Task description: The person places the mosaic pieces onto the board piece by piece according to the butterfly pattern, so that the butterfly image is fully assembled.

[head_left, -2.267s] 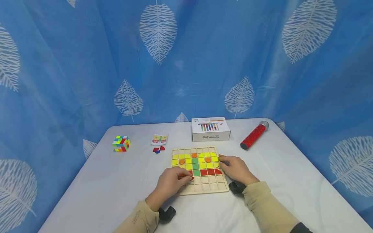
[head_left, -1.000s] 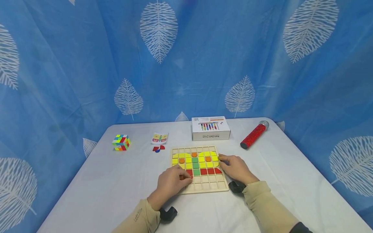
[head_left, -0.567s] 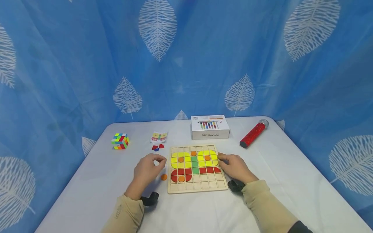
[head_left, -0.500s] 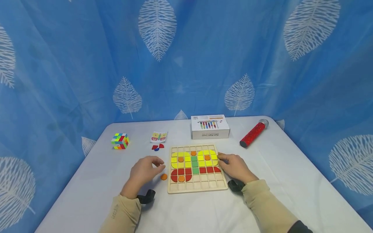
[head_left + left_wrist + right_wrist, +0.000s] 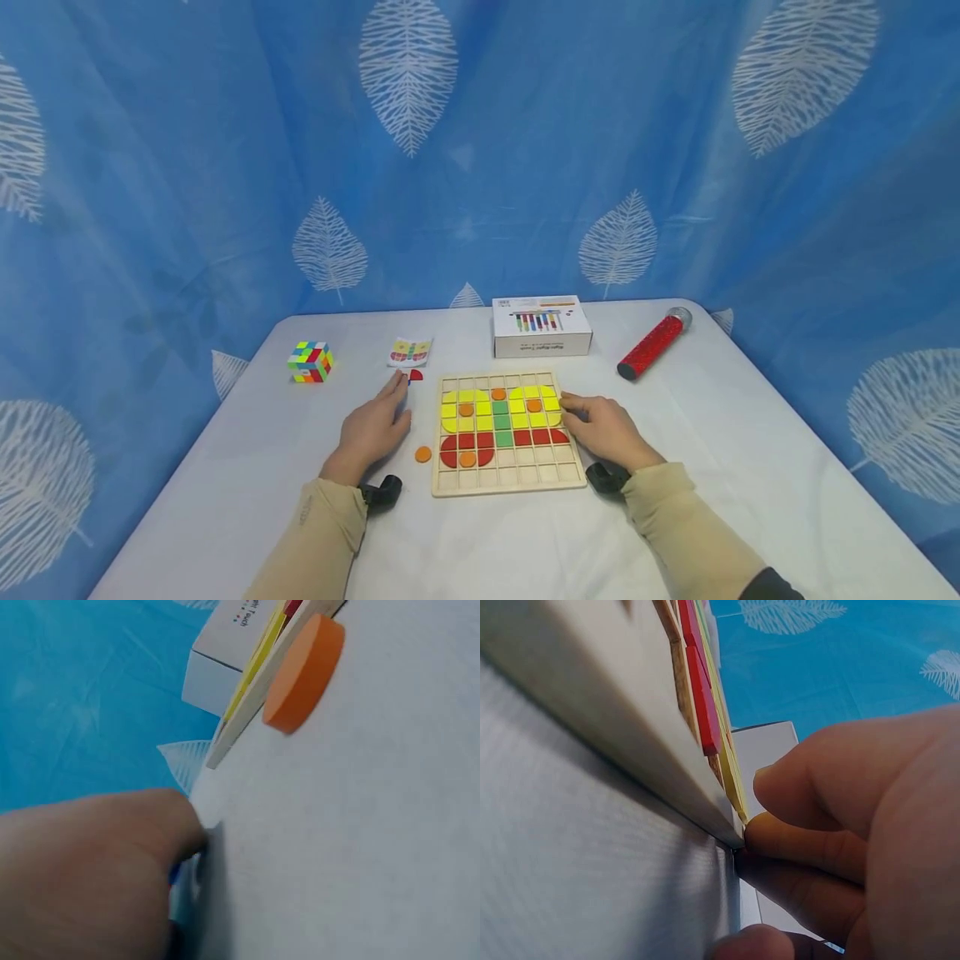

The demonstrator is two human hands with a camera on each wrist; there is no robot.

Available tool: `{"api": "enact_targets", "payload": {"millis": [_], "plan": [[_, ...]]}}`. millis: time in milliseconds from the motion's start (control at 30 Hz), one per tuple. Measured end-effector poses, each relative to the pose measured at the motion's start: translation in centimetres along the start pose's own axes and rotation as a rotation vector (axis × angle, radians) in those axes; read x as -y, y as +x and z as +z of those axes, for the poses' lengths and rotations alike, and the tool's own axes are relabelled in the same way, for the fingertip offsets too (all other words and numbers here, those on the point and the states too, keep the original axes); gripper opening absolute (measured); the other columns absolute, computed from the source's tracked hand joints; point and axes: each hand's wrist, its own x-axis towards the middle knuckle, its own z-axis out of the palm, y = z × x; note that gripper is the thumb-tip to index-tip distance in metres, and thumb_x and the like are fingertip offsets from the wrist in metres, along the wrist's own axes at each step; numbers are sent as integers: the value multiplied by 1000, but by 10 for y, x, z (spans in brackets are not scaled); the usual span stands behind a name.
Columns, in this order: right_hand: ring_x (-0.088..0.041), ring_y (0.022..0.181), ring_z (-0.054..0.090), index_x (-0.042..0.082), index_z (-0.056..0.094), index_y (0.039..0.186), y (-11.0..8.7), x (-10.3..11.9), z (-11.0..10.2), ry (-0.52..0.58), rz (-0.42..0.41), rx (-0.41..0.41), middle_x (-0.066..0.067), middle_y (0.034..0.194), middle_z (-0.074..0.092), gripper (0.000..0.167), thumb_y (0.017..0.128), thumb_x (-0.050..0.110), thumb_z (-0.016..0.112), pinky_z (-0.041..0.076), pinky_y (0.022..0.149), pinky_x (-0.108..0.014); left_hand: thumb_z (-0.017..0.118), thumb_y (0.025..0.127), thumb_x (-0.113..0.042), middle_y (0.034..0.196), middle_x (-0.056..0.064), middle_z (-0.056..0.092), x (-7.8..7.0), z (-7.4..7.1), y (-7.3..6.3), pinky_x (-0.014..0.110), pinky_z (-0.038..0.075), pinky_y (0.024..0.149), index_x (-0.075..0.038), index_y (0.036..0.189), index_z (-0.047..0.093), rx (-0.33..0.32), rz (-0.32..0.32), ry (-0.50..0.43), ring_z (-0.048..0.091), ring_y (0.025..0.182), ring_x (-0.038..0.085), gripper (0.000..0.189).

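My left hand (image 5: pixel 369 429) reaches forward with extended fingers over the small loose pieces, left of the wooden puzzle board (image 5: pixel 510 483). Its fingertips cover some of these pieces; one red puzzle piece (image 5: pixel 416 376) shows beyond them. An orange disc (image 5: pixel 423 454) lies between this hand and the board. My right hand (image 5: pixel 606 431) holds the board's right edge, its thumb and fingers (image 5: pixel 799 838) at the rim in the right wrist view. Set in the grid are yellow tiles (image 5: pixel 521 422), green tiles (image 5: pixel 502 422), red tiles (image 5: pixel 541 437) and orange discs (image 5: pixel 467 459).
A pattern card (image 5: pixel 409 352) lies behind the loose pieces. At the left stands a puzzle cube (image 5: pixel 310 363). A white printed box (image 5: pixel 542 327) sits at the back, and a red glittery microphone (image 5: pixel 652 346) lies at the right. A blue curtain (image 5: pixel 480 150) surrounds the table.
My left hand has left the board's lower left, uncovering red tiles and an orange disc there, and moved left and forward to the loose pieces. My right hand stays at the edge.
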Motion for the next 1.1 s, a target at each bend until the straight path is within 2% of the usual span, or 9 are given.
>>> {"api": "enact_targets", "payload": {"millis": [100, 167, 300, 400, 467, 600, 700, 933, 1100], "plan": [[-39, 141, 50, 7, 64, 140, 0, -1, 1, 5, -3, -1, -9, 148, 59, 44, 100, 25, 63, 40, 113, -58, 63, 100, -29, 156, 5, 51, 1, 3, 0, 52, 46, 110, -14, 150, 54, -2, 3, 14, 51, 142, 30, 53], [-39, 141, 49, 7, 64, 140, -1, -1, 1, 6, 6, 2, -9, 148, 59, 44, 100, 26, 63, 39, 114, -58, 65, 99, -27, 150, 6, 58, 0, 4, 0, 52, 47, 109, -14, 145, 61, -33, 5, 0, 54, 139, 31, 47], [-40, 143, 47, 8, 62, 142, -1, -1, -1, 3, 21, 6, -8, 150, 57, 46, 100, 27, 63, 38, 114, -58, 65, 99, -31, 160, 6, 47, -2, 2, 3, 54, 46, 109, -17, 154, 50, -63, 12, -29, 48, 145, 29, 59], [-41, 143, 47, 8, 61, 143, 0, -1, -2, 4, 23, 7, -8, 151, 57, 46, 101, 28, 62, 38, 114, -60, 62, 100, -38, 166, 4, 37, -3, 1, 8, 55, 43, 112, -17, 159, 40, -3, 6, -13, 42, 149, 29, 67], [-41, 143, 46, 8, 61, 143, 0, -2, -2, 12, 28, 12, -8, 151, 57, 47, 101, 28, 62, 38, 114, -59, 62, 100, -39, 163, 4, 41, -5, 0, 8, 55, 43, 112, -17, 156, 46, 29, 0, 2, 44, 148, 30, 63], [-40, 143, 47, 8, 62, 142, 0, -4, 1, 17, 24, 12, -8, 150, 57, 46, 100, 28, 63, 38, 114, -59, 70, 97, -29, 143, 5, 64, -9, 1, 0, 52, 49, 106, -15, 135, 69, -36, -23, -24, 59, 134, 31, 41], [-40, 143, 48, 8, 62, 142, -1, -5, 2, 13, 22, 10, -8, 150, 57, 46, 100, 28, 63, 39, 114, -58, 77, 93, -23, 127, 5, 72, -13, 2, -6, 48, 54, 99, -16, 127, 74, -101, -29, -63, 66, 122, 29, 34], [-38, 142, 48, 8, 63, 141, 1, -2, 0, 13, 16, 4, -8, 150, 58, 46, 100, 29, 63, 39, 114, -58, 78, 92, -31, 127, 7, 67, -10, 1, -6, 51, 55, 97, -18, 127, 73, -118, -96, -87, 65, 119, 30, 38], [-38, 143, 48, 8, 63, 141, 2, -1, 0, 7, 14, 13, -8, 150, 58, 45, 100, 27, 64, 38, 115, -57, 77, 94, -29, 106, 3, 65, -7, 0, -7, 44, 57, 87, -18, 112, 76, -97, -113, -106, 62, 93, 22, 21]]}}
